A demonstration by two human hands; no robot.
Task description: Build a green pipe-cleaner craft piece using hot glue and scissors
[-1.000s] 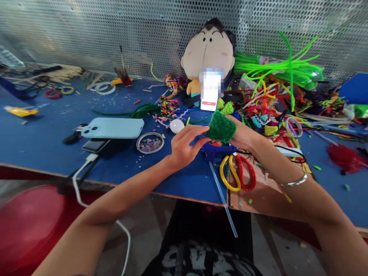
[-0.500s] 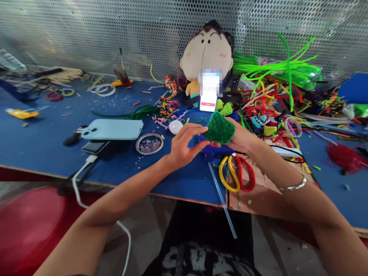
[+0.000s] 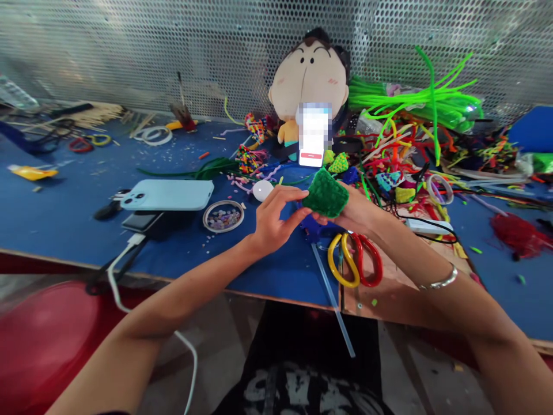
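Note:
A fuzzy dark green piece (image 3: 326, 195), cup-like in outline and seemingly made of pipe cleaners, is held up between both hands above the table. My left hand (image 3: 274, 219) pinches its left edge between thumb and fingers. From the right, my right hand (image 3: 352, 208) grips the piece, its fingers mostly hidden behind it. Below lie scissors with one yellow and one red handle (image 3: 356, 260), their blades out of sight. A clear glue stick (image 3: 332, 302) pokes from a blue tool (image 3: 311, 229) beneath the hands and over the table edge.
A lit phone (image 3: 311, 135) leans on a plush doll (image 3: 309, 72) at the back. Light blue phone (image 3: 168, 195), round bead dish (image 3: 223, 217) and white disc (image 3: 262, 190) lie left. Bright green pipe cleaners (image 3: 415, 104) and tangled scraps pile up right. A red stool (image 3: 47, 334) stands lower left.
The green piece has shifted and tilted slightly in the hands. The whole view has moved a little; both hands keep their hold.

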